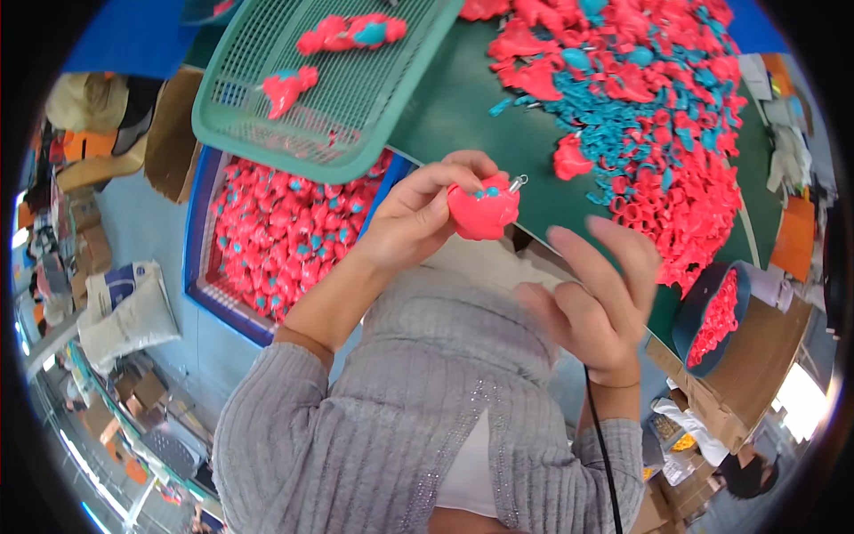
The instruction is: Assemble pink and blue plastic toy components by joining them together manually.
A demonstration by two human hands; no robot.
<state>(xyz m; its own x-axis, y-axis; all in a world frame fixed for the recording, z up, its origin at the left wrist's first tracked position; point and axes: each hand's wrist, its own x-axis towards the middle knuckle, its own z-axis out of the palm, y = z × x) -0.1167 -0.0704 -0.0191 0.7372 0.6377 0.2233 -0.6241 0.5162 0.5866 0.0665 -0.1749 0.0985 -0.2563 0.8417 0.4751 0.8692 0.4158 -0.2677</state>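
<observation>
In front of my body, my left hand (425, 206) pinches a glossy pink plastic toy piece (483, 210) between thumb and fingers. Small teal dots mark its upper side, and a silver metal clip (517, 183) sticks out at its right end. My right hand (600, 298) is to the right, apart from the piece, with fingers spread and half curled. Motion smears its thumb and fingertips; nothing shows in it. A single pink piece (572, 157) lies on the green table (463, 98) beyond the held one.
A green mesh basket (203, 116) with several pink-and-teal pieces sits at the far left, overhanging a blue crate (190, 240) full of similar pieces. Pink and teal parts (640, 116) are heaped on the table's right. A dark bin (689, 325) of pink bits stands at the right edge.
</observation>
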